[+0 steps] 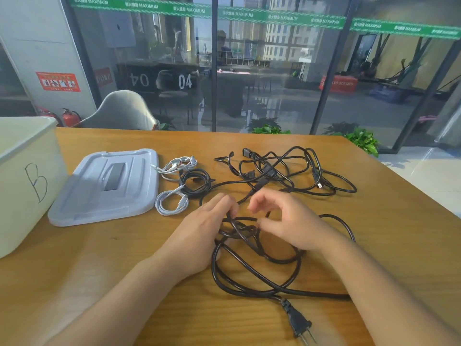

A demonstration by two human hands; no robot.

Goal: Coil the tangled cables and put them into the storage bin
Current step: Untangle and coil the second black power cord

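On the wooden table [249, 141], right of the lid [107, 186], both hands are working: left hand [199, 233] gripping the black power cord [249, 270], right hand [287, 221] loosely curled, grip unclear; three small cable coils [184, 181] are lying done, the storage bin [25, 171] apparently waiting.

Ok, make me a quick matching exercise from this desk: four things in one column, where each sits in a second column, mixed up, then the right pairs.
1. bin
2. lid
3. plug
4. white cables

A. nearest the camera, at the bottom
B. far left edge, marked with a B
C. flat on the table, right of the bin
D. between the lid and the black cables

Pairs: 1-B, 2-C, 3-A, 4-D
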